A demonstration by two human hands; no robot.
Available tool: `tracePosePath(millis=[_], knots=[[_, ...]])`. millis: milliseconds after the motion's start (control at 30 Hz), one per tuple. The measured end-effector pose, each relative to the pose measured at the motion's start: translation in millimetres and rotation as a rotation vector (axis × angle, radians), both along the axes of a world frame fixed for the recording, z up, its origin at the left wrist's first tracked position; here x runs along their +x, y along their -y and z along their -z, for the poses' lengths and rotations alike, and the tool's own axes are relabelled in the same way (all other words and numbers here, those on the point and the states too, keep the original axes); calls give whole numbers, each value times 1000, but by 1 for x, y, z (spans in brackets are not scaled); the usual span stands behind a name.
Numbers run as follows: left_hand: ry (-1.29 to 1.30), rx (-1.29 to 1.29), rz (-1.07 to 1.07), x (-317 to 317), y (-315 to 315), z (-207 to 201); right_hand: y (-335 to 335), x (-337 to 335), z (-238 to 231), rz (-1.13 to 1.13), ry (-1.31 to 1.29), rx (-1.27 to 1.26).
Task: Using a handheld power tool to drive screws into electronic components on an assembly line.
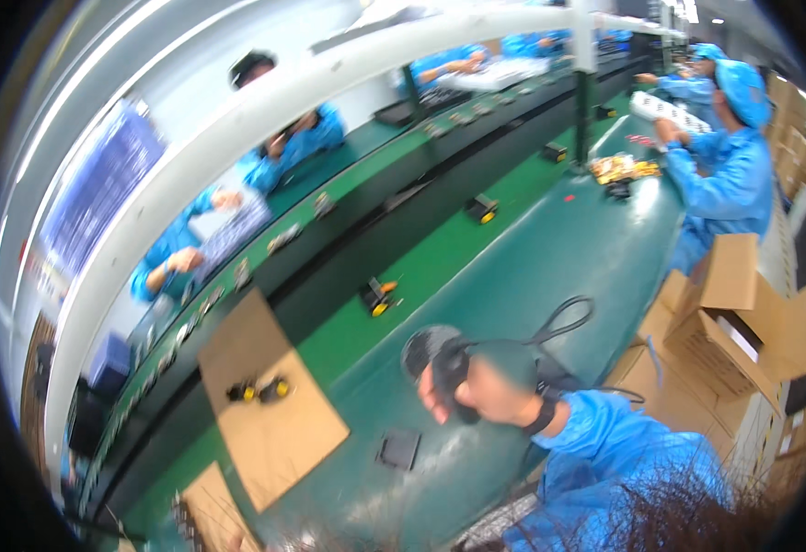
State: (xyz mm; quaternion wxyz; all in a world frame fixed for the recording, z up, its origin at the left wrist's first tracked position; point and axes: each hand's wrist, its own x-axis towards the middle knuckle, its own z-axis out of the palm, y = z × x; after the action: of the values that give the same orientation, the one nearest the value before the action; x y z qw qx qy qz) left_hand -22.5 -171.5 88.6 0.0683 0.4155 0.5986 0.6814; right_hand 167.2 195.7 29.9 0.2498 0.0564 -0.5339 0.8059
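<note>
My right hand [493, 394] reaches in from the lower right in a blue sleeve, with a black band [543, 416] round its wrist. Its fingers are closed round a dark rounded object [449, 368], blurred and partly covered by the hand, so its exact kind does not show. Just beyond the fingers is a dark grey round piece with a mesh-like surface [419, 351]; I cannot tell whether the two are joined. A black cable [564, 317] loops on the green table behind the hand. Nearer lies a flat black square piece [398, 450]. My left hand is out of view.
Black-and-yellow parts [378, 297] sit spaced along the green conveyor strip [431, 267]. A cardboard sheet [283, 423] crosses it at left, carrying similar parts [258, 390]. Open cardboard boxes [730, 331] stand at right. Co-workers in blue [725, 175] sit along the line. A white rail [237, 110] spans overhead.
</note>
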Motion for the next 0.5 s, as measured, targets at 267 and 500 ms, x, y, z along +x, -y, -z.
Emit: tracePosePath(millis=[267,500], knots=[[-414,-467,-57,28,-192,18,-3,-2,0,37,52,13],[-690,-356,15,-63,-339,69,-4,-9,3,25,-25,-57]])
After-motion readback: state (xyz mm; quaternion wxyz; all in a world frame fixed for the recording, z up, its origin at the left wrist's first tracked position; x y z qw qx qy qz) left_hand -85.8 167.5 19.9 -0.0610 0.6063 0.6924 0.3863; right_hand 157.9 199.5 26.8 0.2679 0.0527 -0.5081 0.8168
